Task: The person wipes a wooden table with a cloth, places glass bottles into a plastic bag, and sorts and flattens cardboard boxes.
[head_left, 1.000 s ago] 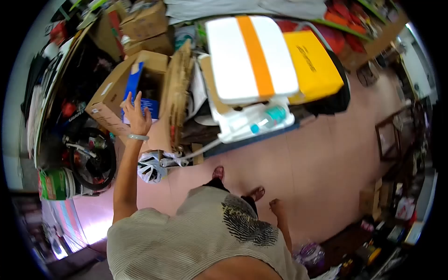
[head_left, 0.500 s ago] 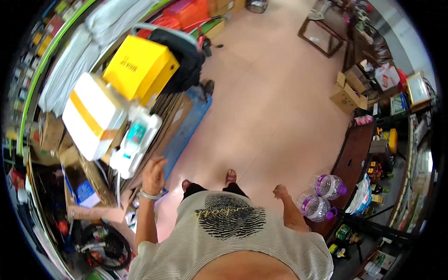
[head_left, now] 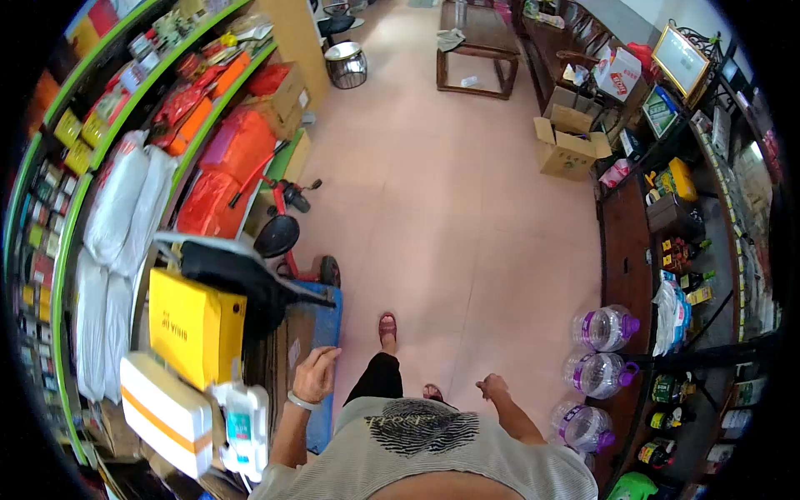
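My left hand (head_left: pixel 315 375) is raised in front of me at the lower left, over the edge of the blue platform (head_left: pixel 322 333), with its fingers loosely bent and nothing visible in them. My right hand (head_left: pixel 493 387) hangs over the pink floor right of my feet, fingers curled; what they may hold is too small to tell. Left of my left hand are a white appliance with a teal label (head_left: pixel 242 425), a white box with an orange stripe (head_left: pixel 167 412) and a yellow box (head_left: pixel 196 327).
Shelves (head_left: pixel 125 108) with white wrapped bundles (head_left: pixel 117 208) line the left. A red scooter (head_left: pixel 283 225) stands ahead of the blue platform. Large plastic bottles (head_left: pixel 600 375) stand at the right beside a dark cabinet (head_left: pixel 625 258). Farther off are an open carton (head_left: pixel 571 150), a wooden table (head_left: pixel 479 37) and a drum-shaped stool (head_left: pixel 346 65).
The view has swung right, away from the open carton with the blue item. My left hand has drawn back from that carton to near my body. My feet have shifted in a step.
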Available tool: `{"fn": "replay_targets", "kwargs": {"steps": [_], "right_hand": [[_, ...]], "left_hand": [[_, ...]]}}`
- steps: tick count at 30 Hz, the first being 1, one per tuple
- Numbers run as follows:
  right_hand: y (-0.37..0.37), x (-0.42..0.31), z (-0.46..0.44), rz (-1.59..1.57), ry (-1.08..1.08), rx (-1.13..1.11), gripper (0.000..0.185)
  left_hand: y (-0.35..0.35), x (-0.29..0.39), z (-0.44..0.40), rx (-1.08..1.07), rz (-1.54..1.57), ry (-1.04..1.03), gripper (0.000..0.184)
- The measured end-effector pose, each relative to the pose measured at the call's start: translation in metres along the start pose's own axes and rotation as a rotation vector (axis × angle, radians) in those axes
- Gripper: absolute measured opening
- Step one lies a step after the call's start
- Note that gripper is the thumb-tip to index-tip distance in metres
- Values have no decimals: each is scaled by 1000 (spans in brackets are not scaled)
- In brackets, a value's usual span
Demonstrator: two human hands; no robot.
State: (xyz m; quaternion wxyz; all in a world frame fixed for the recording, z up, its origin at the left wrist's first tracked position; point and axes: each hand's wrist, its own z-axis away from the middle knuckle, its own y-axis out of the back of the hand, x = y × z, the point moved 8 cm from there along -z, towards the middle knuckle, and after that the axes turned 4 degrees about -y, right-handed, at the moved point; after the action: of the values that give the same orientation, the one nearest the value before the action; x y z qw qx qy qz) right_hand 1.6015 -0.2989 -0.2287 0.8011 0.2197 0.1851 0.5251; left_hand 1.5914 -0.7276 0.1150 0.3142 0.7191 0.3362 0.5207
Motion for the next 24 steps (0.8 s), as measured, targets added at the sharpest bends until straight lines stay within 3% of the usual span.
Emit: {"fn": "replay_targets", "kwargs": {"steps": [2,5,8,11,13,14,16,17,18,22,24], "right_hand": [[11,5,-18,-39,-70,27,21],[30,15,-60,146,-89,-30,18],[106,-17,-20,-211,-229,38,13],[122,-21,-42,-490,-168,350,14],[103,-32,-68,-516,-138,301,15],[105,-39,-79,-522,-120,275,17],[130,-75,-48,-438,-309,68,14],[122,-76,-68,-277,-252,51,12],[118,-81,-78,-116,-191,34,13],[162,-56,-95,-200,-372,43,33],[225,-54,-105,-173,-501,110,36]], "left_hand": [[-1,-23,-29,-22,46,9,30],[-2,-56,-94,-56,157,3,30],[-9,-70,-169,-85,214,-130,32],[-21,-85,-244,-93,249,-124,35],[-33,-89,-290,-107,351,-92,36],[-41,-88,-310,-101,391,-93,36],[-70,-97,-340,-143,454,-79,39],[-80,-94,-355,-177,460,-108,40],[-89,-90,-371,-210,463,-136,40],[-118,-111,-425,-296,410,-133,43],[-132,-157,-436,-264,348,37,44]]}}
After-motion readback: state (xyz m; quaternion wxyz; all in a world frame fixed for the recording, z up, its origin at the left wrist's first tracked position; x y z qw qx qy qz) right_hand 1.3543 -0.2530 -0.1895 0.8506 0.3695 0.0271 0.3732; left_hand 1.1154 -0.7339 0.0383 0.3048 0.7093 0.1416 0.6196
